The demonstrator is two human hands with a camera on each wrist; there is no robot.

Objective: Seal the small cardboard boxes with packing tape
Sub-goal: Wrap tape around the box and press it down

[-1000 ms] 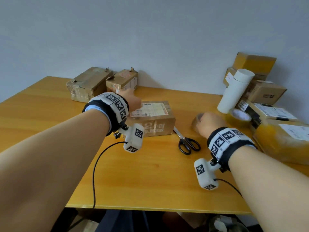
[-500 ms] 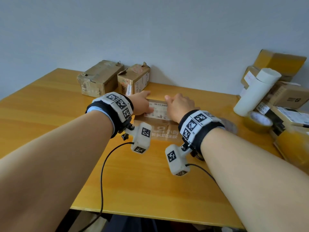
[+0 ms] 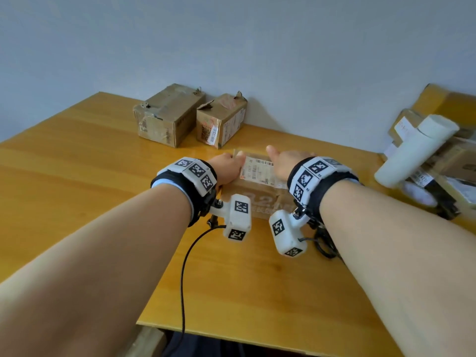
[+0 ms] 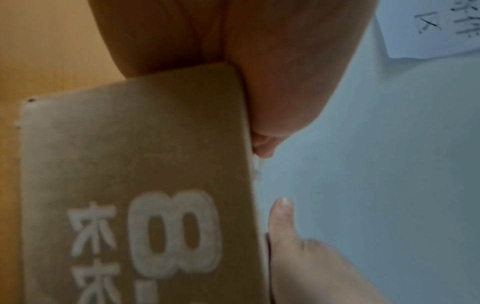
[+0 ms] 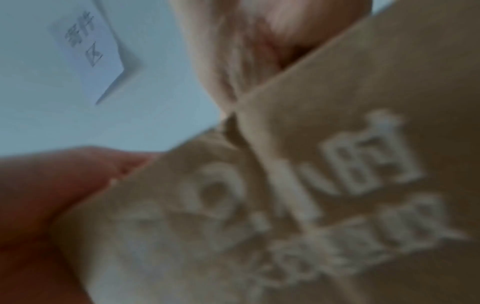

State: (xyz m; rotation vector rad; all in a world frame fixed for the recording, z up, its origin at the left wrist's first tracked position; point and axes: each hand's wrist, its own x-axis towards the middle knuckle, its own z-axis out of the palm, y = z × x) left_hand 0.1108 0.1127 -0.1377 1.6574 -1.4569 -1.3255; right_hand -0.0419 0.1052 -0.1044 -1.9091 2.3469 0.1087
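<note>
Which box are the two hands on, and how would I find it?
Look at the middle of the wooden table, nearer than the two battered boxes by the wall. The box lies between the left hand and right hand. Only it has a white shipping label on top and pale printing on its front.

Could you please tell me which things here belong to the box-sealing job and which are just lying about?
In use:
- labelled box, gripped by left hand and right hand

Lying about:
- two worn boxes by the wall
- white roll
- parcel pile at right
</note>
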